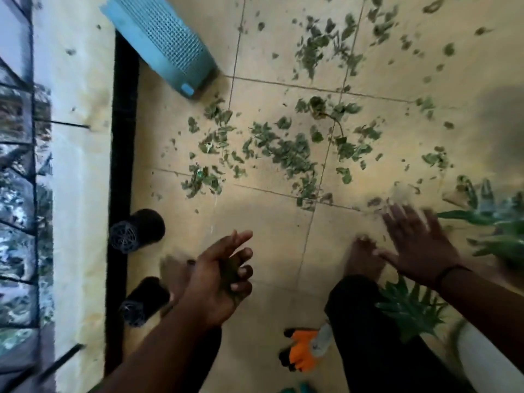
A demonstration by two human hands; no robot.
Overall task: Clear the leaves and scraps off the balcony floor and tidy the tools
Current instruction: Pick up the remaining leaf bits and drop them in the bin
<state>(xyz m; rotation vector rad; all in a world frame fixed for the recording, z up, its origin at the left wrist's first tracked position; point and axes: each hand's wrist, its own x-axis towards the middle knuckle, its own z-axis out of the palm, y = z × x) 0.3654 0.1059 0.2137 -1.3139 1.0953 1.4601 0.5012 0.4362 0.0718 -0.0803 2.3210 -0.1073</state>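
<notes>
Head view: green leaf scraps [286,148] are lying scattered over the beige tiled balcony floor [269,222], thickest toward twelve o'clock of the hands. The step looks like gathering by hand; it would go best by raking scraps toward the body into one pile, then dumping handfuls in the pale blue mesh basket [167,41] at eleven o'clock. The left hand [221,276] is curling its grip loosely around a small clump of leaves. The right hand [416,245] is spreading flat, fingers wide, holding nothing, blurred just over the floor. An orange-and-black work glove [300,350] is lying at six o'clock.
</notes>
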